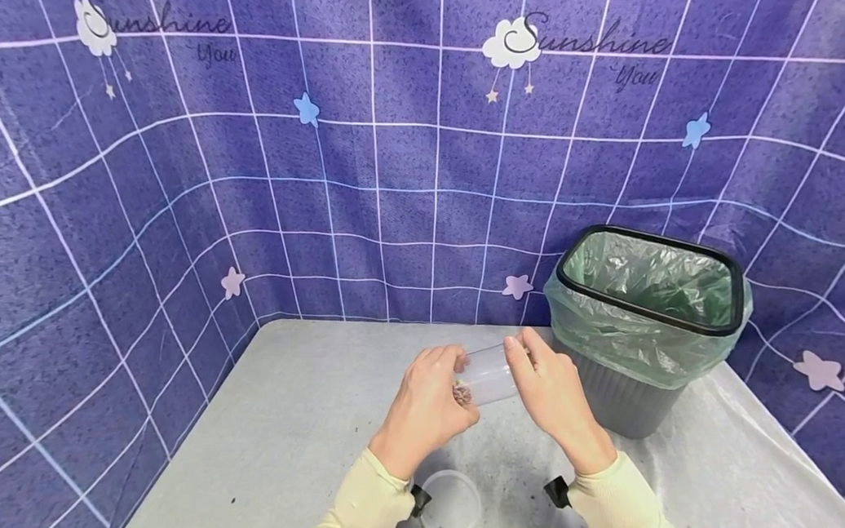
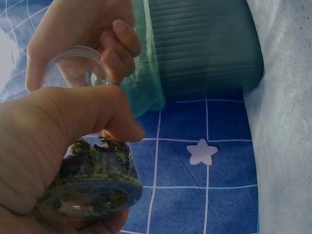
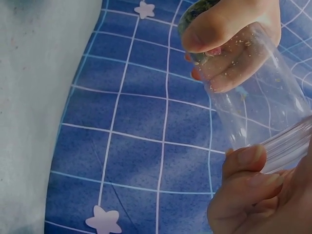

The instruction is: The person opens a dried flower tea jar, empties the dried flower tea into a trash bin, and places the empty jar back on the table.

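A clear plastic jar (image 1: 491, 375) lies tilted on its side in the air between both hands. Around its bottom end curls my left hand (image 1: 425, 401), thumb on one side and fingers on the other. My right hand (image 1: 552, 390) grips the other end, by the threaded mouth, which shows no lid in the right wrist view. Dried, leafy tea-like bits (image 2: 100, 163) in green, brown and dark tones gather at the jar's bottom. Small crumbs cling to the inner wall. On the table below the hands lies a round translucent lid (image 1: 450, 506).
A grey ribbed bin (image 1: 623, 389) with a black rim and a green plastic bag liner (image 1: 657, 350) stands right of the hands, its top uncovered. Dark specks dot the grey table cover (image 1: 287, 437). Blue gridded curtain (image 1: 404, 216) hangs behind and at both sides.
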`<state>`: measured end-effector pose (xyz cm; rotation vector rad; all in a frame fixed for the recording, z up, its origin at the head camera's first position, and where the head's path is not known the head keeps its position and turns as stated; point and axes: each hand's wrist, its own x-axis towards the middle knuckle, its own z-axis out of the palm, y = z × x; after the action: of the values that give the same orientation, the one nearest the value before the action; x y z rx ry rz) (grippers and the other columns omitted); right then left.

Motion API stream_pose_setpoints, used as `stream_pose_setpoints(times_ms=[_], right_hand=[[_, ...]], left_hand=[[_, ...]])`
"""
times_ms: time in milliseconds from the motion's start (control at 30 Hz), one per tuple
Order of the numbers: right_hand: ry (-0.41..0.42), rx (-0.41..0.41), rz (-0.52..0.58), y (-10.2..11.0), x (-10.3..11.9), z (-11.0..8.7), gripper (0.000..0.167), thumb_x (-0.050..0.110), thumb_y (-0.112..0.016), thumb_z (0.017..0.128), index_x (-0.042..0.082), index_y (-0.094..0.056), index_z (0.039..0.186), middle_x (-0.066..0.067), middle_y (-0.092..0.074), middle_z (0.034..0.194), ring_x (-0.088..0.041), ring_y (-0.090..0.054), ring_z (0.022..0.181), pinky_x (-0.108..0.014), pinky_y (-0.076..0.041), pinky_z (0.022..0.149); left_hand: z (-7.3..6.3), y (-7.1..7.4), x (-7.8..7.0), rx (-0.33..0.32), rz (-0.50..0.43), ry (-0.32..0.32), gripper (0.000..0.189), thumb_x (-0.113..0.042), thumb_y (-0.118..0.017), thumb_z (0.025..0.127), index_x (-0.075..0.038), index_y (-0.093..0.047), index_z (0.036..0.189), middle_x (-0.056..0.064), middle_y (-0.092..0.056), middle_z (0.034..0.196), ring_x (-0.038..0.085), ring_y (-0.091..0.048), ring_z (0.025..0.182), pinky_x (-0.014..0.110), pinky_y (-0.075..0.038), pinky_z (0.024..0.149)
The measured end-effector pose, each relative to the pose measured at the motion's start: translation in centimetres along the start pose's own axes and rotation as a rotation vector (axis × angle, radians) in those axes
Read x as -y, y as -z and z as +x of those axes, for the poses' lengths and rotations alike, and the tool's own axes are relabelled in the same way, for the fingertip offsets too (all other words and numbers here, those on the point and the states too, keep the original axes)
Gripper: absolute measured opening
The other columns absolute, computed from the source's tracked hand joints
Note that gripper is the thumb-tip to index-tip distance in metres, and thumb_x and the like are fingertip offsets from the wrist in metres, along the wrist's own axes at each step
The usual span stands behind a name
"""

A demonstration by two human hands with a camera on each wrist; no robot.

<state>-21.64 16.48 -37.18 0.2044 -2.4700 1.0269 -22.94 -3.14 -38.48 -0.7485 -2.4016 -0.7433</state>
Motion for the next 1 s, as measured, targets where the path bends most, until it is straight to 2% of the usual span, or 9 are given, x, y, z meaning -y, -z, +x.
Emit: stream_pose_setpoints(times_ms=[367,1000], right_hand=[[0.062,-0.047,0.007,-0.4,-0.45,0.05,0.034,0.051,-0.042,0.108,0.027,-0.051,0.086,0.007,-0.04,0.059,-0.014,-0.038,0.048,-0.034,-0.033,0.046],[0.129,-0.072,0.009,-0.87,-1.07,0.16,0.027,0.043,-0.048,0.107,0.025,-0.055,0.088,0.009,-0.037,0.056,-0.01,-0.034,0.046,-0.032,-0.031,0.045]], left_hand=[[0.1,0.1,0.12,0.005,0.004,0.002,0.052,-0.015,-0.086,0.055,-0.011,-0.067,0.103,-0.003,-0.066,0.091,0.017,-0.061,0.087,0.034,-0.053,0.08],[0.25,-0.13,0.56,0.077,-0.026,0.049,0.051,-0.017,-0.085,0.057,-0.011,-0.069,0.105,-0.004,-0.069,0.091,0.016,-0.063,0.085,0.034,-0.054,0.079]])
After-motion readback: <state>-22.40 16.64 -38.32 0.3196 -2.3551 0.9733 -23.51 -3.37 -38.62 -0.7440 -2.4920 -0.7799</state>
